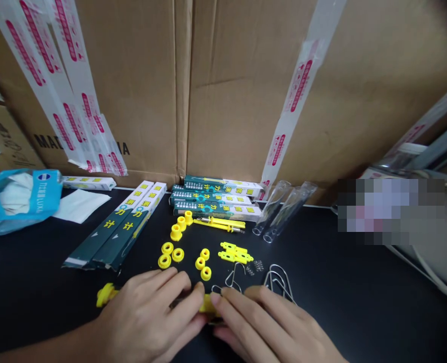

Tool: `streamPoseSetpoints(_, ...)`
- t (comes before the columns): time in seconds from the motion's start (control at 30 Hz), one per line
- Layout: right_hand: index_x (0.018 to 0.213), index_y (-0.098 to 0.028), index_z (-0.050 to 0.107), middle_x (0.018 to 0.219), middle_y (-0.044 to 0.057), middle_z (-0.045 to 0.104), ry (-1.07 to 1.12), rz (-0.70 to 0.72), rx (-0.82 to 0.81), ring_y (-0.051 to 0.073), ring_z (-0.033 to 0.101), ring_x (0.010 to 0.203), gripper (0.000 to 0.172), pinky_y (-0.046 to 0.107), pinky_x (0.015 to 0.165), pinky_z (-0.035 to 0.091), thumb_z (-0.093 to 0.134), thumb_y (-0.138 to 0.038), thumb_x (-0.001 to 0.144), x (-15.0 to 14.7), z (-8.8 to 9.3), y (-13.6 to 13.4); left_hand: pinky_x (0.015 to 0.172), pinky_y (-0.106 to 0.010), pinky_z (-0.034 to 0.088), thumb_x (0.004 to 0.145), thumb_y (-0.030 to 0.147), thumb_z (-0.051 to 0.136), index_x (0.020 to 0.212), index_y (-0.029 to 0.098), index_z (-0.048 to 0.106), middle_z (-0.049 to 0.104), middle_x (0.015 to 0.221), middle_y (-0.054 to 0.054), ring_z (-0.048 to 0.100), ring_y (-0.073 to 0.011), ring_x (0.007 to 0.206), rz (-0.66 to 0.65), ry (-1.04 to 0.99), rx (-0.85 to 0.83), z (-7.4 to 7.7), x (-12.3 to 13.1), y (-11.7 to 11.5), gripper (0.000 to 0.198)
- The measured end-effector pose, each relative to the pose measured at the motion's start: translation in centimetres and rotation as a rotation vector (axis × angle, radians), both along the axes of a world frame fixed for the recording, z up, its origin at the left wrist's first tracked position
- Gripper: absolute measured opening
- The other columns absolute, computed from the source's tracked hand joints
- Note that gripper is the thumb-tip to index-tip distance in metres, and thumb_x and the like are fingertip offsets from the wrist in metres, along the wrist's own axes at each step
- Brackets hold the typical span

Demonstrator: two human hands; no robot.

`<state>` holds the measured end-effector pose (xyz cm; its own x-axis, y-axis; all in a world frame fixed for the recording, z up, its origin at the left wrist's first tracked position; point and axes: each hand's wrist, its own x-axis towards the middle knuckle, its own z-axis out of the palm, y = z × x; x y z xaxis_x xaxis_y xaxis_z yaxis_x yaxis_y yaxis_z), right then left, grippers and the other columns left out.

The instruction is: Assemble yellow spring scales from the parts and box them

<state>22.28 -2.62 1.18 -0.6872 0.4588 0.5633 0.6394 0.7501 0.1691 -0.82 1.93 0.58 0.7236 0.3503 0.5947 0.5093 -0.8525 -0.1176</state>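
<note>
The **yellow plastic piece** (208, 305) sits low in the view, on the black tabletop (363, 297), pinched between the two hands, and most of it is hidden by fingers. Only a bright, matte yellow edge shows (its full shape cannot be made out). A thin dark part runs from its left side under the left hand (143, 315), whose fingers lie close together and curl over, the tips reaching the yellow piece. The right hand (263, 322) comes in from the other side, its fingers slightly apart, with the index fingertip (215, 299) pressed against the piece.

Just past the hands lie yellow rings (166, 254), yellow flat plates (235, 253), small metal springs (258, 265) and bent wire hooks (278, 282). A chunkier yellow part (106, 295) lies just left of the left hand. Further back are yellow rod-like parts with metal tips (217, 225), clear glass tubes (271, 207) and dark green-and-white boxes (113, 227) printed with yellow labels. A blue plastic bag (19, 201) and a white sheet of paper (81, 205) lie to the left, against a taped cardboard carton (132, 75).
</note>
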Motion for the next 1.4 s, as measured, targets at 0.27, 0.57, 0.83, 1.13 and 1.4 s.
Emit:
streamPoseSetpoints(0.27, 0.103, -0.008, 0.072, 0.097, 0.014, 0.084, -0.086, 0.033, -0.025, 0.024, 0.081, 0.084, 0.033, 0.028, 0.074, 0.067, 0.040, -0.001, 0.101, -0.3, -0.1, 0.2, 0.049, -0.031, 0.048, 0.110, 0.021, 0.036, 0.094, 0.017, 0.067, 0.070, 0.067, 0.004, 0.066, -0.0150, 0.054, -0.019, -0.027, 0.036, 0.2, 0.5, -0.1, 0.035)
streamPoseSetpoints(0.57, 0.099, -0.016, 0.063, 0.078, 0.008, 0.075, 0.239, -0.014, -0.284, 0.018, 0.074, 0.069, 0.034, 0.026, 0.066, 0.063, 0.034, 0.000, 0.098, -0.4, -1.4, 0.2, 0.045, -0.032, 0.049, 0.110, 0.011, 0.026, 0.097, 0.014, 0.068, 0.075, 0.070, 0.002, 0.069, -0.0161, 0.054, -0.045, 0.057, 0.115, 1.0, 0.9, -0.9, 0.044)
streamPoseSetpoints(0.83, 0.099, -0.019, 0.057, 0.075, 0.002, 0.069, 0.482, -0.028, -0.317, 0.014, 0.071, 0.062, 0.033, 0.021, 0.056, 0.059, 0.037, 0.006, 0.089, -0.7, -3.4, 0.8, 0.044, -0.029, 0.053, 0.108, 0.007, 0.029, 0.099, 0.015, 0.072, 0.076, 0.072, -0.001, 0.068, -0.0163, 0.054, -0.049, 0.111, 0.094, 1.2, 1.1, -1.2, 0.045)
streamPoseSetpoints(1.13, 0.092, -0.021, 0.058, 0.073, -0.001, 0.070, 0.546, -0.113, -0.383, 0.010, 0.069, 0.056, 0.030, 0.016, 0.057, 0.056, 0.039, 0.002, 0.090, -1.3, -2.5, 1.2, 0.042, -0.034, 0.051, 0.111, 0.024, 0.031, 0.093, 0.017, 0.070, 0.075, 0.069, 0.002, 0.072, -0.0185, 0.055, -0.005, 0.048, -0.019, 0.2, 1.4, -0.9, 0.044)
streamPoseSetpoints(1.4, 0.095, -0.020, 0.060, 0.075, 0.000, 0.072, 0.543, -0.073, -0.375, 0.011, 0.072, 0.063, 0.031, 0.017, 0.060, 0.056, 0.040, 0.004, 0.090, -0.9, -2.7, 1.0, 0.044, -0.034, 0.052, 0.110, 0.042, 0.033, 0.091, 0.019, 0.071, 0.070, 0.065, 0.002, 0.071, -0.0187, 0.054, -0.004, -0.029, -0.197, -0.4, 1.2, -0.5, 0.048)
